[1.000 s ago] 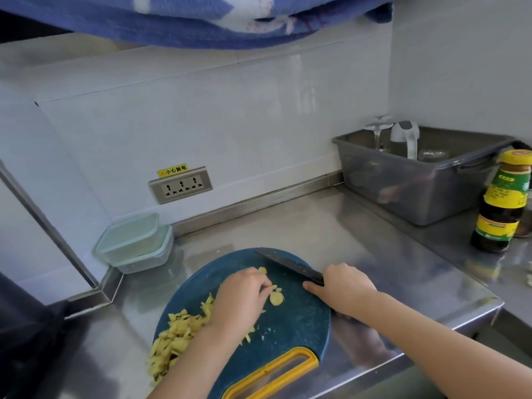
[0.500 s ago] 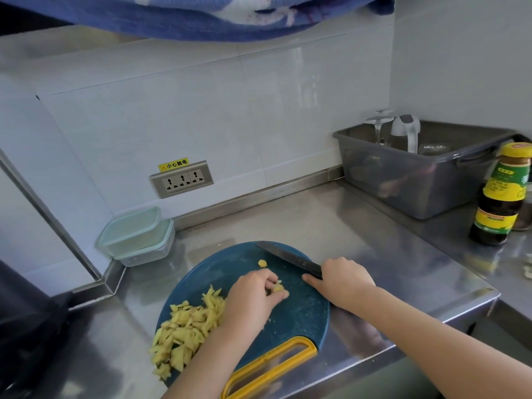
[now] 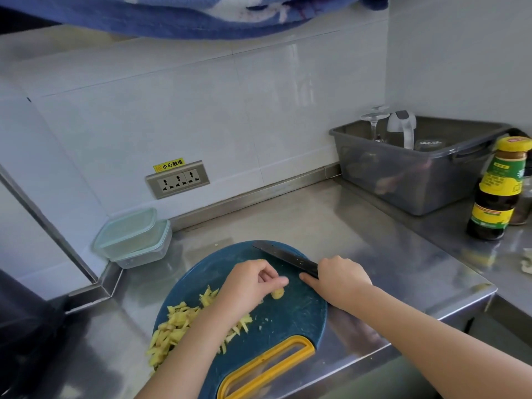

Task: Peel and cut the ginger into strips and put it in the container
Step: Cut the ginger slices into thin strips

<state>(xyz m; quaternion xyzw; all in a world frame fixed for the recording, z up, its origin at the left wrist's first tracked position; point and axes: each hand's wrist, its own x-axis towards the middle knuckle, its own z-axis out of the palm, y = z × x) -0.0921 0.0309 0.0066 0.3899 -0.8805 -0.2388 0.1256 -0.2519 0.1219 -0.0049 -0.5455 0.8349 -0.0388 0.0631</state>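
A round blue cutting board [image 3: 296, 315] with a yellow handle lies on the steel counter. A pile of yellow ginger strips [image 3: 175, 326] covers its left side, partly hidden by my left forearm. My left hand [image 3: 250, 283] has curled fingers and holds a small ginger piece [image 3: 278, 294] on the board with its fingertips. Just to the right, my right hand [image 3: 342, 280] grips the handle of the black knife [image 3: 283, 255]. The blade points back-left over the board's far edge. A clear container [image 3: 135, 239] with a pale green lid sits in the back-left corner.
A grey tub [image 3: 408, 180] with a glass and a jug stands at the back right. A dark sauce bottle [image 3: 496, 188] with a yellow cap is beside it. A wall socket [image 3: 178, 180] is behind the board. Ginger scraps [image 3: 526, 262] lie at the far right edge.
My left hand closed on the loose ginger piece and now holds it on the board nearer the knife. My right hand stays on the knife handle, the blade barely shifted.
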